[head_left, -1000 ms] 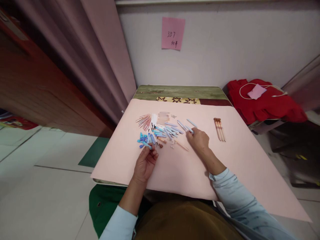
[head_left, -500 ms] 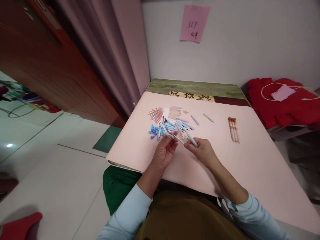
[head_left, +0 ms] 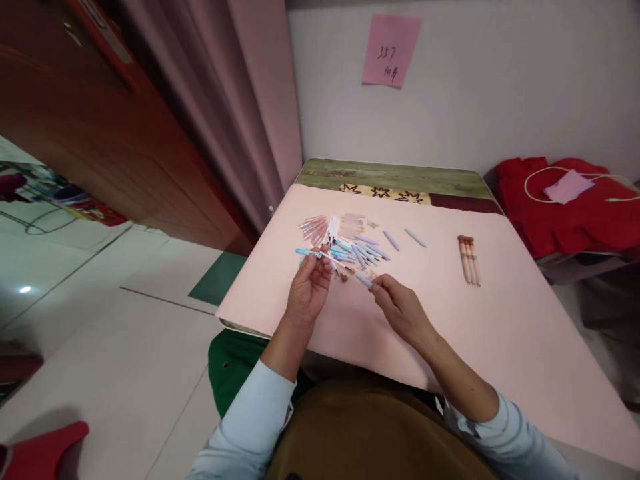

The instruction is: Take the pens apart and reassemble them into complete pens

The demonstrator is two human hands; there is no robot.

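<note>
My left hand (head_left: 309, 292) is raised a little above the pink sheet (head_left: 400, 320) and pinches a thin blue pen piece (head_left: 306, 253) that sticks out to the left. My right hand (head_left: 400, 305) is closed on a pale blue pen barrel (head_left: 364, 281), its tip pointing toward the left hand. Just beyond both hands lies a heap of pen parts (head_left: 345, 243): blue barrels, pink refills, white pieces. Two loose pale blue caps (head_left: 403, 238) lie to the right of the heap.
Three brown-capped assembled pens (head_left: 468, 259) lie side by side at the right of the sheet. A red cloth (head_left: 565, 207) with a white cable sits on a seat at the right. A pink note (head_left: 391, 51) hangs on the wall. A curtain hangs at the left.
My left hand has lifted from the blue bits with a thin blue piece. My right hand drew a pale blue barrel back from the heap, and both hands came closer together.
</note>
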